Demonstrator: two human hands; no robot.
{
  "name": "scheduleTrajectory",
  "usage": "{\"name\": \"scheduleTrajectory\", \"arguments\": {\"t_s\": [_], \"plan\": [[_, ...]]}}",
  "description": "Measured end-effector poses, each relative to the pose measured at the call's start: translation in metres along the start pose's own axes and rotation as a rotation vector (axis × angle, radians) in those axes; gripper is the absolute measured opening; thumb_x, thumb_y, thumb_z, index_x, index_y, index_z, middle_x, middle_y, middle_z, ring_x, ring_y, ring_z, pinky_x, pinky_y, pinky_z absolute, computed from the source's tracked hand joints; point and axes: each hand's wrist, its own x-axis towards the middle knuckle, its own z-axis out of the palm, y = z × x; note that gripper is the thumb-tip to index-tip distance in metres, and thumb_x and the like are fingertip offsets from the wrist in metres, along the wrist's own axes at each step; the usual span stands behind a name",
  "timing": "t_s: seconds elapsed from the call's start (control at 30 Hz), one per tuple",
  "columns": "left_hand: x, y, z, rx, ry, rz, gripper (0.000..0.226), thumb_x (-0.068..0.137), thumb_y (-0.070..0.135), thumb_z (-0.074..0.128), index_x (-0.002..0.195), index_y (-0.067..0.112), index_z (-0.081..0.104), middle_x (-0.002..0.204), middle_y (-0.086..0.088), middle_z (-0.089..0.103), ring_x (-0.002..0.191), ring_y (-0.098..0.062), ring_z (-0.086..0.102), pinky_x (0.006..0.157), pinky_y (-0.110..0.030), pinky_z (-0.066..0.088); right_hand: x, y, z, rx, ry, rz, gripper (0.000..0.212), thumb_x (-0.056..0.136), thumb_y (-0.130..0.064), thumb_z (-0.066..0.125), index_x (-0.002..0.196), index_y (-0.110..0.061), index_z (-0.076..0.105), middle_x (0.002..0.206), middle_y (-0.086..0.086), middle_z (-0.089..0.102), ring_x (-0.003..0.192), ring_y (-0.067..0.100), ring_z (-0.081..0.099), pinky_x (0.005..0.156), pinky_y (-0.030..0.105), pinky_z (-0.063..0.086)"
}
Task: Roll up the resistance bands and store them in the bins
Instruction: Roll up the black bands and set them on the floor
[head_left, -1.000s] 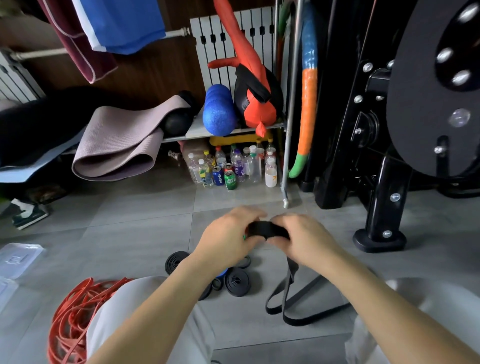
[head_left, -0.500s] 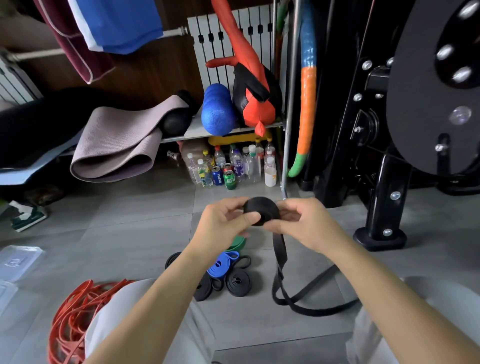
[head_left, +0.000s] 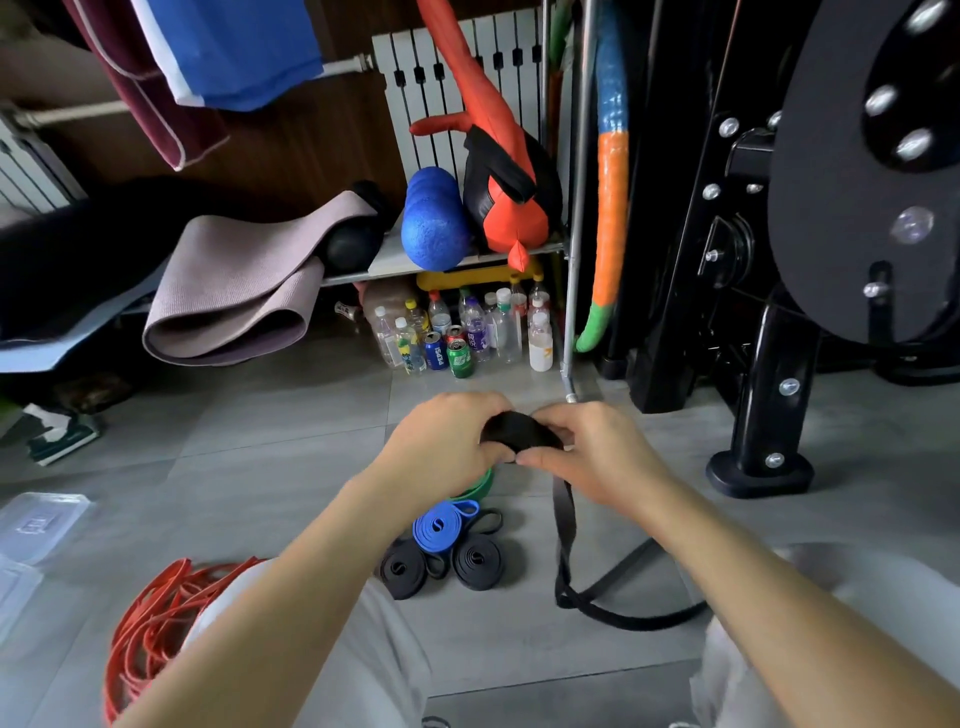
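Observation:
A black resistance band (head_left: 519, 434) is partly wound into a roll held over the floor. My left hand (head_left: 447, 441) grips the roll from the left, and my right hand (head_left: 597, 452) pinches it from the right. The band's loose tail (head_left: 566, 525) hangs down and loops on the grey tiles. Below the hands lie two rolled black bands (head_left: 478, 561), a rolled blue band (head_left: 441, 527) and part of a green band (head_left: 475, 488). A tangle of orange bands (head_left: 150, 629) lies at lower left. Clear plastic bins (head_left: 36, 525) sit at the left edge.
Several bottles and cans (head_left: 457, 338) stand under a low shelf (head_left: 441, 260) holding a blue foam roller and a red-black bag. A folded mat (head_left: 234, 296) hangs off the shelf at left. A black exercise machine (head_left: 769, 312) fills the right side.
The roll has turned between my hands and grown, drawing the tail up shorter. Both hands dropped slightly from half a second ago and closed tighter around the roll.

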Motion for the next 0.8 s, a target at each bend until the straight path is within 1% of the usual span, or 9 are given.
{"name": "scheduleTrajectory", "arguments": {"t_s": [0.07,0.13,0.2,0.3,0.43,0.57,0.67,0.73,0.8], "plan": [[0.006,0.001,-0.013,-0.055,0.009,-0.03,0.025,0.075,0.023,0.073,0.1,0.023,0.066,0.09,0.004,0.068,0.088,-0.017,0.061,0.078,-0.031,0.049,0.001,0.001,-0.004,0.16,0.004,0.041,0.022,0.07,-0.027,0.078,0.091,-0.03,0.071,0.083,-0.007,0.073,0.079,0.008,0.067,0.075,0.03,0.055],[0.008,0.002,-0.027,-0.322,0.065,-0.087,0.023,0.071,0.013,0.078,0.089,0.025,0.069,0.081,0.01,0.068,0.08,-0.007,0.065,0.08,-0.027,0.051,0.001,0.0,-0.011,0.303,-0.002,0.055,0.023,0.067,-0.024,0.081,0.081,-0.036,0.069,0.082,-0.011,0.073,0.079,0.005,0.069,0.08,0.028,0.055],[0.006,0.003,-0.038,-0.614,0.129,-0.127,0.035,0.069,0.001,0.078,0.081,0.032,0.067,0.078,0.015,0.069,0.075,-0.001,0.066,0.082,-0.024,0.052,0.003,-0.005,-0.019,0.424,-0.045,0.027,0.028,0.068,-0.015,0.081,0.077,-0.039,0.07,0.081,-0.015,0.073,0.081,0.003,0.069,0.081,0.021,0.053],[0.007,0.008,-0.056,-0.905,0.205,-0.121,0.035,0.074,-0.008,0.07,0.088,0.023,0.068,0.081,0.006,0.072,0.077,-0.007,0.067,0.076,-0.022,0.055,0.019,-0.031,-0.04,0.482,-0.038,-0.04,0.032,0.071,-0.003,0.076,0.079,-0.033,0.069,0.076,-0.018,0.072,0.076,-0.005,0.067,0.071,0.009,0.049],[0.02,0.02,-0.101,-1.298,0.33,-0.114,0.022,0.084,-0.005,0.06,0.096,0.013,0.064,0.078,0.003,0.073,0.075,-0.009,0.069,0.065,-0.018,0.055,0.048,-0.088,-0.087,0.514,0.066,-0.186,0.03,0.073,-0.004,0.075,0.087,-0.029,0.068,0.079,-0.016,0.072,0.078,-0.004,0.067,0.069,0.009,0.049],[0.031,0.035,-0.141,-1.501,0.383,-0.002,0.018,0.083,0.001,0.061,0.1,0.008,0.064,0.083,0.0,0.073,0.08,-0.01,0.069,0.067,-0.018,0.054,0.057,-0.13,-0.13,0.458,0.132,-0.285,0.023,0.075,-0.012,0.075,0.094,-0.024,0.069,0.088,-0.005,0.074,0.079,0.006,0.069,0.075,0.018,0.055],[0.034,0.047,-0.153,-1.595,0.37,0.048,0.016,0.083,0.001,0.061,0.097,0.007,0.065,0.085,-0.005,0.074,0.081,-0.013,0.07,0.068,-0.019,0.054,0.056,-0.143,-0.145,0.473,0.167,-0.292,0.022,0.079,-0.008,0.071,0.099,-0.019,0.068,0.083,0.0,0.072,0.076,0.014,0.068,0.073,0.021,0.056],[0.036,0.054,-0.159,-1.62,0.362,0.028,0.013,0.085,0.0,0.06,0.095,0.006,0.065,0.081,-0.004,0.073,0.078,-0.012,0.07,0.066,-0.017,0.054,0.056,-0.149,-0.151,0.437,0.19,-0.301,0.022,0.081,-0.007,0.069,0.103,-0.013,0.068,0.078,0.001,0.069,0.067,0.01,0.064,0.063,0.014,0.051],[0.035,0.062,-0.166,-1.632,0.354,-0.023,0.011,0.086,-0.001,0.059,0.095,0.004,0.063,0.075,-0.003,0.073,0.072,-0.009,0.07,0.062,-0.016,0.053,0.058,-0.156,-0.16,0.364,0.193,-0.3,0.022,0.083,-0.01,0.068,0.103,-0.016,0.068,0.076,-0.003,0.068,0.063,0.0,0.062,0.058,0.009,0.046]]}}
